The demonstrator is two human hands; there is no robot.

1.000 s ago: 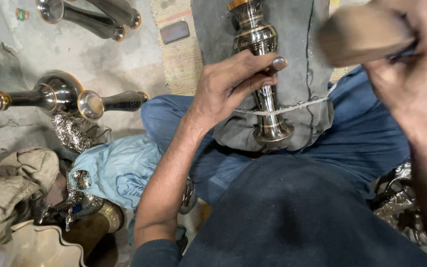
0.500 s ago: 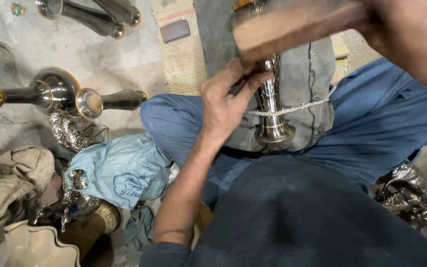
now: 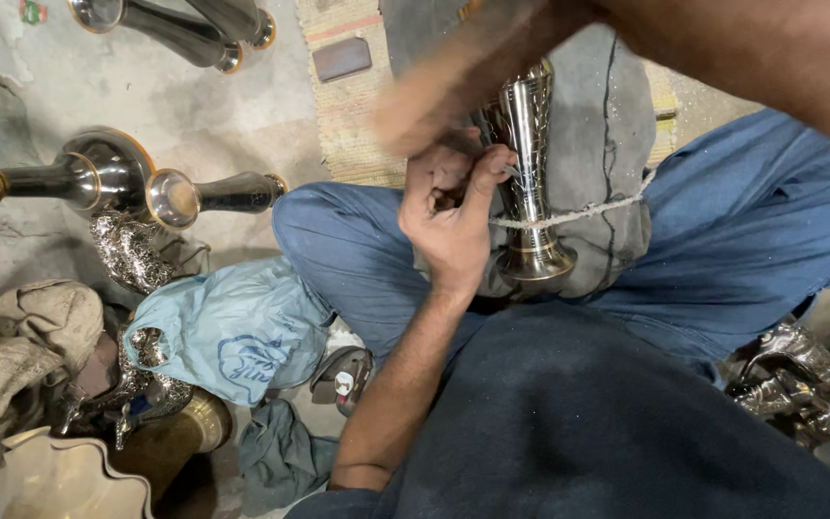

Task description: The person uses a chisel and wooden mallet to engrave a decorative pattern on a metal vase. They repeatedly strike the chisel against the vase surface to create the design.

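A tall silver metal vase [image 3: 528, 183] lies on a grey padded block [image 3: 607, 125] between my crossed legs, tied down by a pale cord [image 3: 588, 210]. My left hand [image 3: 451, 216] is curled in a fist against the vase's left side, pinching a thin metal tool [image 3: 509, 173] that is mostly hidden by the fingers. My right hand [image 3: 607, 19] comes in from the upper right, gripping a wooden mallet [image 3: 453, 82]. The mallet is blurred and sits just above my left hand.
Long-necked metal vessels [image 3: 117, 178] lie on the concrete floor at left, with more [image 3: 194, 29] at the top. A light blue plastic bag [image 3: 228, 336], ornate silver pieces [image 3: 132, 250] and cloths [image 3: 21, 336] are at lower left. More silver parts [image 3: 809, 380] sit at right. A woven mat [image 3: 353, 106] lies ahead.
The mallet has swung left and down, from the upper right to just above my left hand. My left hand has tightened from resting fingers into a fist on the tool.
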